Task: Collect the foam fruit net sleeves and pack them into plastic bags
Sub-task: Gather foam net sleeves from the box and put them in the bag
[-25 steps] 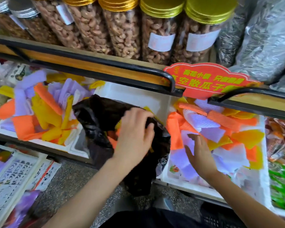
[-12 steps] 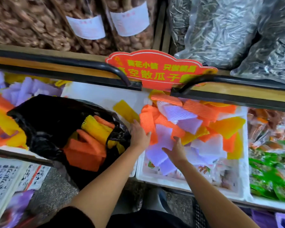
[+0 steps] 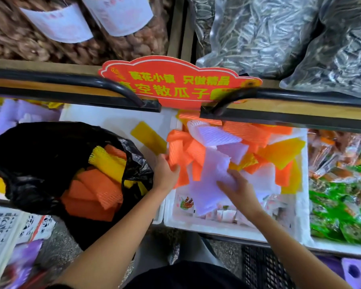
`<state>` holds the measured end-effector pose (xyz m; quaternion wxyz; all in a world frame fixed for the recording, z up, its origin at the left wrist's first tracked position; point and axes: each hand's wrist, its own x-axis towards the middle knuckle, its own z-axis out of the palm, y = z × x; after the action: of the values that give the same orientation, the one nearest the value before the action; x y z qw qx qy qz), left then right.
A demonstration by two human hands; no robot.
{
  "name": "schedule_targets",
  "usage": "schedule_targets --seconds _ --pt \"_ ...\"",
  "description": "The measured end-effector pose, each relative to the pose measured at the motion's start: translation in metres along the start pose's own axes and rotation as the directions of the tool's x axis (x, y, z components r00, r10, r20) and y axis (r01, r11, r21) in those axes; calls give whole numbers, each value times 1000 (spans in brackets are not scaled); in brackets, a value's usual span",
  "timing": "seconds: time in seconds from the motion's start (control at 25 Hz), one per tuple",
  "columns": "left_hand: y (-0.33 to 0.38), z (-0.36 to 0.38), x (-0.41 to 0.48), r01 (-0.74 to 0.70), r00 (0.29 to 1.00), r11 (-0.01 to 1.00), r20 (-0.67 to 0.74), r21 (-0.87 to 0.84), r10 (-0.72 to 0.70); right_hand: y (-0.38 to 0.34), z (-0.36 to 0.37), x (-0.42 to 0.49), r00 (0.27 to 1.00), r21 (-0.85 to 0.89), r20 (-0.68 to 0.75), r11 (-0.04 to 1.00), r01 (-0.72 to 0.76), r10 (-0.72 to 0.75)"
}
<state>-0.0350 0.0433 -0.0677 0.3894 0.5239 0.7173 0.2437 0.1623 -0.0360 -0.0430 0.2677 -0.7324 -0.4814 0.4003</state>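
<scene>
Head view: left hand (image 3: 165,175) - grip closed on orange sleeves (image 3: 176,150); right hand (image 3: 241,189) - grip holding purple sleeves (image 3: 206,186), beside black bag (image 3: 35,151).

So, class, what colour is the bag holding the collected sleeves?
Black; the bag shows best in the head view.

There are two hands, a left hand (image 3: 165,175) and a right hand (image 3: 239,190), one black bag (image 3: 35,163), one red sign (image 3: 175,86), two black rails (image 3: 71,79) and two jars (image 3: 138,40) with one white label each. At least three white boxes (image 3: 217,229) and two silvery packs of seeds (image 3: 258,34) show. One yellow sleeve (image 3: 149,138) lies apart from the rest, while the orange sleeves (image 3: 196,151), pale purple sleeves (image 3: 213,170) and other yellow ones overlap too much to count.
</scene>
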Motion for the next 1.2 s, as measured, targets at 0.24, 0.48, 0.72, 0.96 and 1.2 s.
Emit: schedule_targets --seconds 0.24,0.48,0.72,0.96,1.2 --pt "-7 0 -47 52 956 993 294 -108 -18 -11 -43 -18 918 221 396 970 -104 8" --pt "0 -4 -77 262 762 922 647 -286 -16 -2 -14 -5 904 105 424 994 13 -57" --pt "-13 -17 -73 98 941 956 339 -277 2 -23 1 25 968 55 -68 967 247 -243" --pt "-23 -28 -74 148 973 931 215 -332 -78 -20 19 88 989 -504 92 850 150 -120" --pt "-22 -32 -77 162 972 918 220 -363 -84 -21 25 98 970 -596 -70 790 145 -231"
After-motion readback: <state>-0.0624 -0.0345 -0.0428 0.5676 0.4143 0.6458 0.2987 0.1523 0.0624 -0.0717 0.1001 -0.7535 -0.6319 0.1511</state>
